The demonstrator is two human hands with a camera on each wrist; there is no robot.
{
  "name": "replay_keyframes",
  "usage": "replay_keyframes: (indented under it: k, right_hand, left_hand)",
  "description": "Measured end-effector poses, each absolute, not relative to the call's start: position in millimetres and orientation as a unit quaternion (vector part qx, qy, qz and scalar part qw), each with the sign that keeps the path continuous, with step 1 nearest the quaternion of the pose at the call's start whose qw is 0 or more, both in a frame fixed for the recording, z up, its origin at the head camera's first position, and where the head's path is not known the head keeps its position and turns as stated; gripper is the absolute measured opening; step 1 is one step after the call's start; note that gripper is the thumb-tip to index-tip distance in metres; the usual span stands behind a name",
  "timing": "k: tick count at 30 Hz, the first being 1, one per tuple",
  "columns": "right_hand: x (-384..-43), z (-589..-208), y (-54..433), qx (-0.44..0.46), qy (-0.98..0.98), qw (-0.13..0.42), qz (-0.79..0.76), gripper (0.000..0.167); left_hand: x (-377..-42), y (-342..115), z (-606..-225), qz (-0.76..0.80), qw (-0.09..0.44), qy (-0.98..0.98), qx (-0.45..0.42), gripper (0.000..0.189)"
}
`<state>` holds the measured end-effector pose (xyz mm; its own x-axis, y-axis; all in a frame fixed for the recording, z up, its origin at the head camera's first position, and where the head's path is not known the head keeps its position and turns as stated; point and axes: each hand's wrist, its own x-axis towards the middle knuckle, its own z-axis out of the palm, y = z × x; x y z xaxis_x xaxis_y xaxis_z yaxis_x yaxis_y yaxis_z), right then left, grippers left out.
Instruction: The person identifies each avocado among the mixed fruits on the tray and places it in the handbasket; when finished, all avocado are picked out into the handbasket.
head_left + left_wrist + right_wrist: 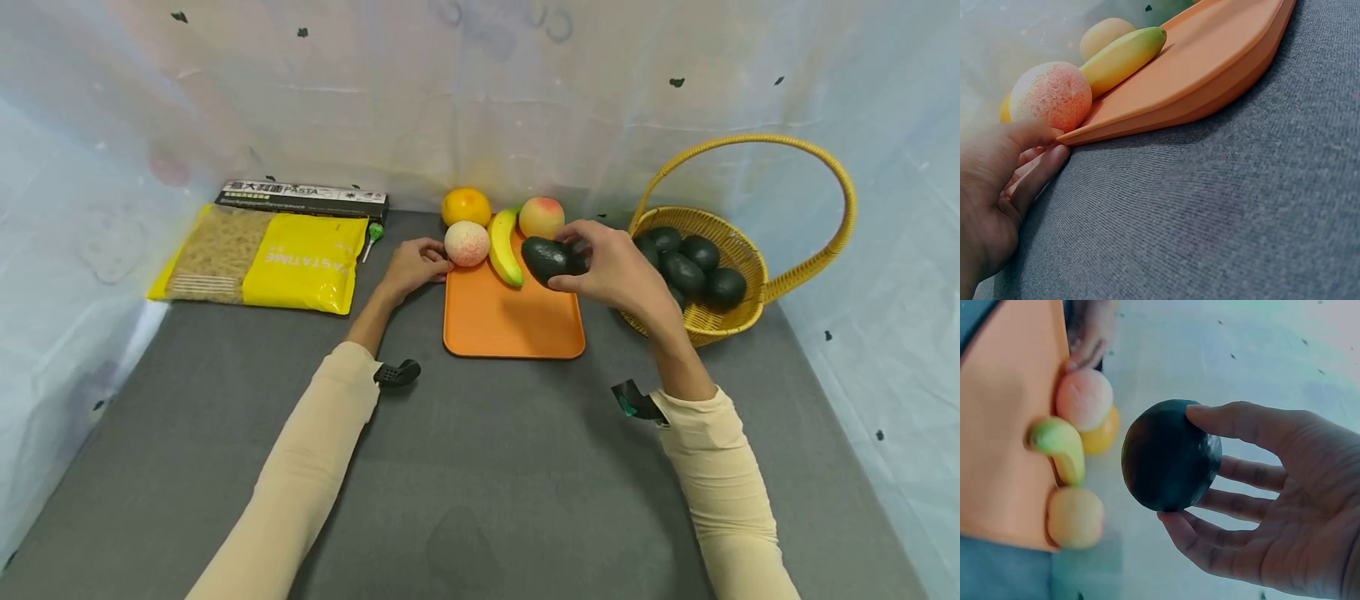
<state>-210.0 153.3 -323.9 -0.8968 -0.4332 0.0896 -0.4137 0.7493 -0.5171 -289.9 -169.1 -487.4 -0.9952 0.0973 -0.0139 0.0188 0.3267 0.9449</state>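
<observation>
My right hand [618, 265] holds a dark green avocado [546, 260] above the right part of an orange tray [513, 335]. In the right wrist view the thumb and fingers grip the avocado [1169, 456] from its sides. My left hand [414, 267] pinches the tray's left edge, thumb on the rim and a finger underneath, as the left wrist view shows. Close to that thumb sits a speckled pink peach [1052, 95]. A banana [504, 250] lies beside it on the tray, with another peach [542, 218] to the right and an orange [465, 206] behind.
A yellow wicker basket [701, 335] with a tall handle stands at the right, holding several avocados [684, 273]. At the left lie a yellow pasta bag [307, 262], a dark pasta box [303, 200] and a green lollipop [375, 233]. Pale sheeting hangs behind the grey table [480, 467].
</observation>
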Motion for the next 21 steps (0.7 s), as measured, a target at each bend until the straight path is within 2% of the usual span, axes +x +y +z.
replay_keyframes:
  k: [11,14,21]
  right_hand:
    - [-190,-302,230,-0.165,0.949,-0.022,-0.267,0.060]
    - [-191,-301,253,-0.143,0.960,-0.009,-0.240,0.063]
    - [-202,-302,302,-0.111,0.984,0.061,-0.126,0.069]
  left_hand:
    - [-289,-165,-486,0.591,0.041,0.805,0.041,0.042]
    - [-289,-166,-486,0.590,0.041,0.805,0.042,0.042]
    - [-291,-170,-488,0.586,0.040,0.808,0.042,0.043]
